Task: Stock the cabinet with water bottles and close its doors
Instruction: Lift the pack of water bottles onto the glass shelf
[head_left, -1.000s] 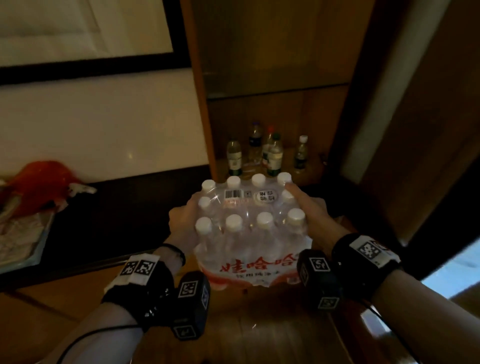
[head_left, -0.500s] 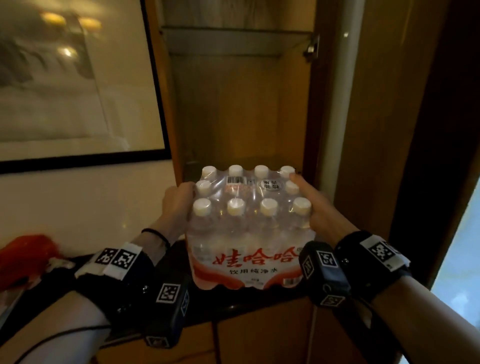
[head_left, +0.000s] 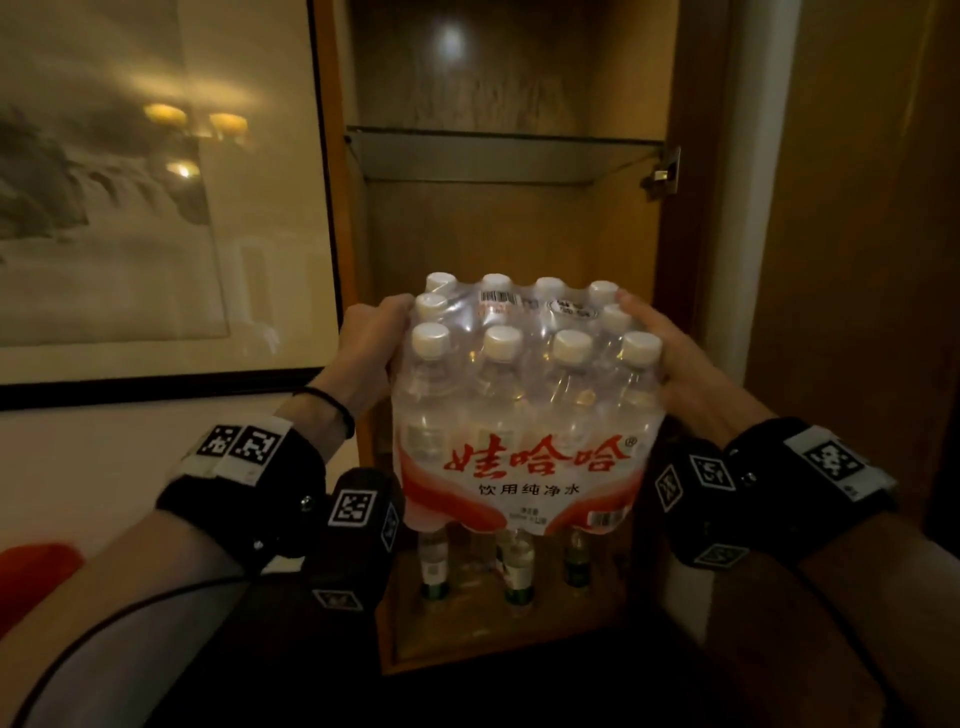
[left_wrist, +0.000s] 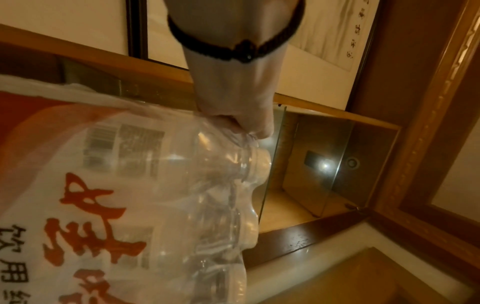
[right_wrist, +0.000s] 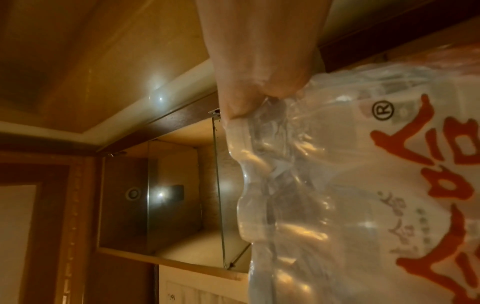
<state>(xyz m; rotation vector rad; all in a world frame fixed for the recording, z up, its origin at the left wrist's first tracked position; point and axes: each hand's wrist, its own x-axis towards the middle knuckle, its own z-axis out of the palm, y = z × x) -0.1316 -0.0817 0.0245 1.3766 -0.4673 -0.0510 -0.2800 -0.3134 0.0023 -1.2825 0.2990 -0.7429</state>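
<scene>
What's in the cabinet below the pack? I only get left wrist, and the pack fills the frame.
Observer: Several loose bottles stand upright on the cabinet floor, showing just under the pack in the head view.
Operator: Right hand on it too?
Observer: Yes. The right hand grips the pack's upper right edge, fingers curled over the outer caps.
Operator: Where is it relative to the shelf?
Observer: In the head view the pack's caps show below the glass shelf, with bare cabinet back visible between them.
</scene>
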